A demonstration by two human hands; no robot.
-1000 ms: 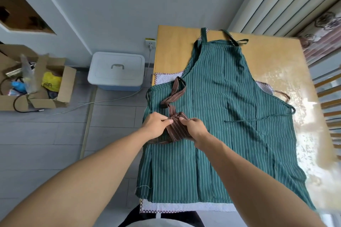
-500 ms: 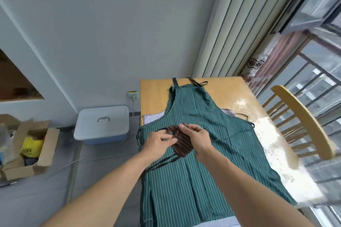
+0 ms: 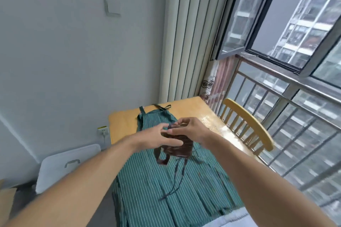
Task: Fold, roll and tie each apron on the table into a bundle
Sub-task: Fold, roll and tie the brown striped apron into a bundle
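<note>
Your left hand (image 3: 156, 137) and right hand (image 3: 190, 131) meet above the table (image 3: 186, 106), both holding the small brown striped bundle (image 3: 177, 148) lifted off the cloth below; your left fingers curl round its near side, and your right hand grips its top, thumb and fingers bent over the upper edge; the picture is smeared with motion there, so which fingers pinch the strap cannot be told. A brown strap loop (image 3: 161, 157) hangs below the bundle on the left; two thin dark ties (image 3: 180, 175) trail down from it and lie on the green striped apron (image 3: 166, 186), which is spread flat along the table with its neck straps (image 3: 162, 107) at the far end; a strip of pale cloth (image 3: 234, 216) shows at its near edge, under the green one.

A wooden chair (image 3: 249, 125) stands just beside the table on your right, against the railed window (image 3: 295, 112); pale curtains (image 3: 190, 33) hang behind the far end of the table; a white lidded bin (image 3: 62, 164) sits on the floor to your left, near a wall socket (image 3: 103, 131) with a plug in it; a cardboard edge (image 3: 5, 202) shows at the far left.
</note>
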